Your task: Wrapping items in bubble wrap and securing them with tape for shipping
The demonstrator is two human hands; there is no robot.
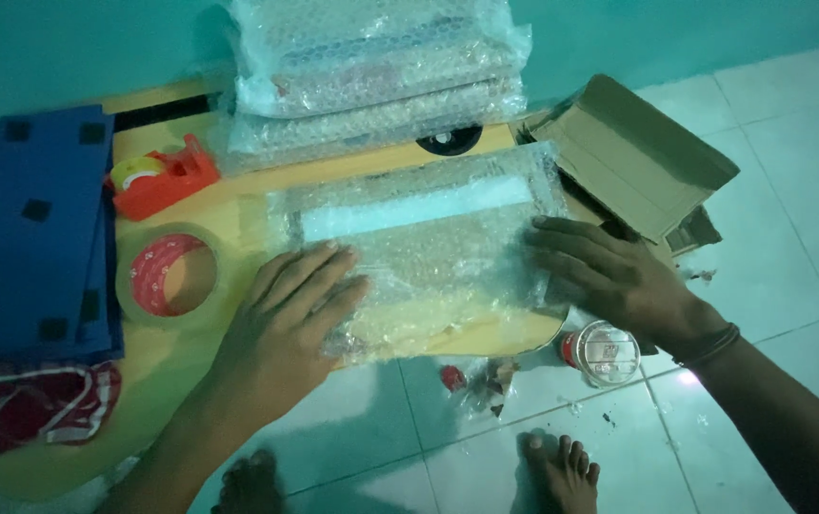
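Both hands flat, fingers spread: left hand (286, 319) & right hand (605, 276) press bubble-wrapped parcel (424, 252) on yellow tabletop (238, 205). Nearby: tape roll (169, 276), orange tape dispenser (162, 176), cardboard box (633, 152), bubble-wrapped stack (371, 76).

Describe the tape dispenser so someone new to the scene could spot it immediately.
Start at the low yellow table and go to its left part, beside the blue panels. The tape dispenser sits just above the loose tape roll. It is the only orange-red, wedge-shaped thing there.
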